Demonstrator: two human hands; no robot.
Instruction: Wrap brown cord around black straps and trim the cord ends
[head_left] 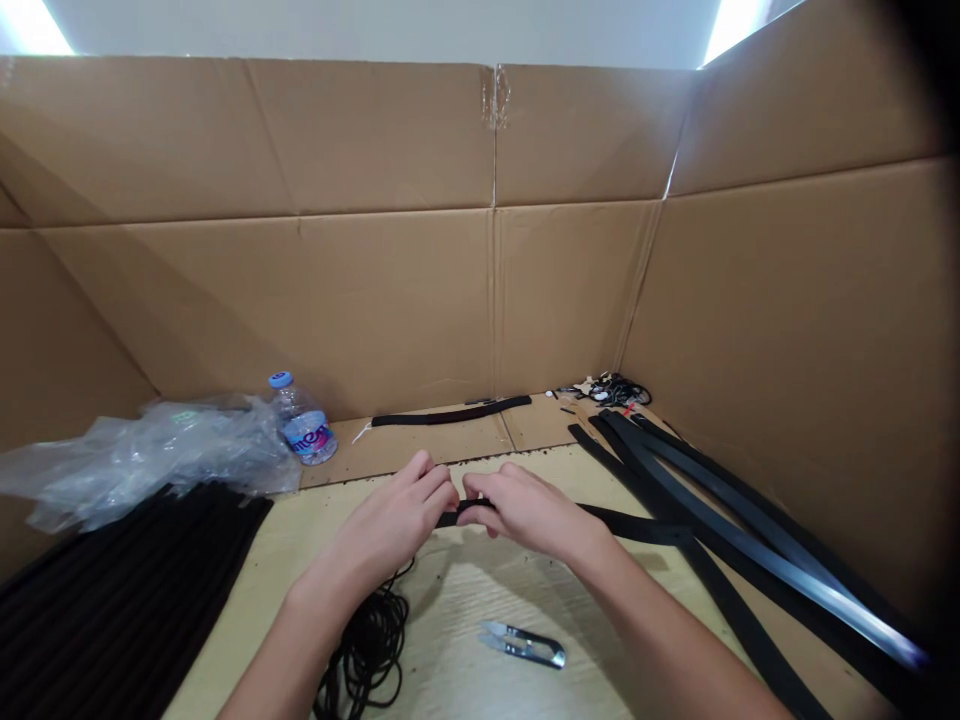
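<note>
Our left hand (382,515) and right hand (525,510) meet at the lower middle of the frame, both closed around a flat black strip (637,528). The fingers of both hands are curled narrowly over it, with the fingertips close together. The short end of the strip shows between the hands, and the longer part runs out to the right under our right hand and lies across the pale wooden table (450,590).

Just below our left wrist lies a loose coil of thin black cord (367,640), and to its right, apart from our hands, sit a pair of steel thread snips (523,644). At the lower left we have a tall stack of black strips (120,610), with a crumpled clear plastic bag (150,455) behind it. A plastic water bottle (304,420) lies on its side at the bag's right edge. More long black strips (750,530) sprawl across the right side. Along the back edge lies one more black strip (450,410), near a small tangle of parts (607,390) in the corner, and cardboard walls (375,300) rise behind everything.
</note>
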